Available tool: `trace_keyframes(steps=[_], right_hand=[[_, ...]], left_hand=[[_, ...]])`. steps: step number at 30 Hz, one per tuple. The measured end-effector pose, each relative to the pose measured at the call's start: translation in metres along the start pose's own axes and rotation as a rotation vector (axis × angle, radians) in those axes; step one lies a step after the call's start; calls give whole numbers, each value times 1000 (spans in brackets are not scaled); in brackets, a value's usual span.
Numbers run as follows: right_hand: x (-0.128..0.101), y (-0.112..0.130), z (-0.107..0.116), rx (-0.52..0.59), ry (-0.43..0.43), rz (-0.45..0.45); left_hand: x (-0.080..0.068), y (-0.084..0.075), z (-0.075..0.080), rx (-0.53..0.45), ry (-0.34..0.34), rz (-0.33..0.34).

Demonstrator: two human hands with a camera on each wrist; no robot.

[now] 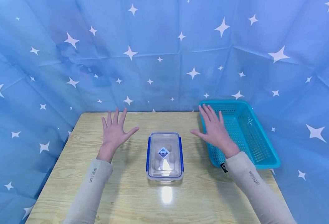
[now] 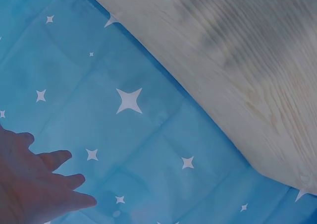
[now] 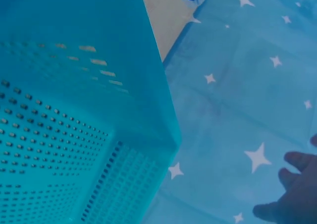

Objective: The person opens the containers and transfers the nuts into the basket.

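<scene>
Right now the clear container (image 1: 164, 156) sits at the middle of the counter (image 1: 131, 196), between your two hands, its lid on and the blue clips along its left and right sides looking folded down. Pale rounded things show through the lid, too blurred to name. Your left hand (image 1: 114, 132) hovers to the left of it, palm down, fingers spread straight, holding nothing and clear of the box. Your right hand (image 1: 215, 131) mirrors it on the right, also flat, splayed and empty, over the near-left edge of the teal basket (image 1: 254, 137), which stands at the far right of the counter. Whether either palm touches anything beneath it I cannot tell.

If you go for the container, bring both hands in level and together, so one side is not pushed before the other. It will likely slide on the smooth wood. Meet the long sides at the clips, thumbs toward you, and steady the body before you lift a clip. Keep your right sleeve (image 1: 254, 180) off the basket rim as you move in.
</scene>
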State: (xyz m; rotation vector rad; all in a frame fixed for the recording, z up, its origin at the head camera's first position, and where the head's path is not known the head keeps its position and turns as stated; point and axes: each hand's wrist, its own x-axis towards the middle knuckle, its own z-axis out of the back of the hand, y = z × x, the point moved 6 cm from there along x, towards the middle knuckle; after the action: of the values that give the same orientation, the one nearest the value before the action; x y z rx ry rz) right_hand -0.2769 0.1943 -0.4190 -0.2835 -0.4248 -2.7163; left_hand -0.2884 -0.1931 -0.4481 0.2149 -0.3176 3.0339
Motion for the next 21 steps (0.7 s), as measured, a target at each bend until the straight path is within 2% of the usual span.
trace_keyframes(steps=[14, 21], right_hand=[[-19, 22, -19, 103, 28, -15], [-27, 35, -29, 173, 27, -36]], left_hand=[[-21, -13, -11, -36, 3, -6], [-30, -17, -13, -66, -30, -2]])
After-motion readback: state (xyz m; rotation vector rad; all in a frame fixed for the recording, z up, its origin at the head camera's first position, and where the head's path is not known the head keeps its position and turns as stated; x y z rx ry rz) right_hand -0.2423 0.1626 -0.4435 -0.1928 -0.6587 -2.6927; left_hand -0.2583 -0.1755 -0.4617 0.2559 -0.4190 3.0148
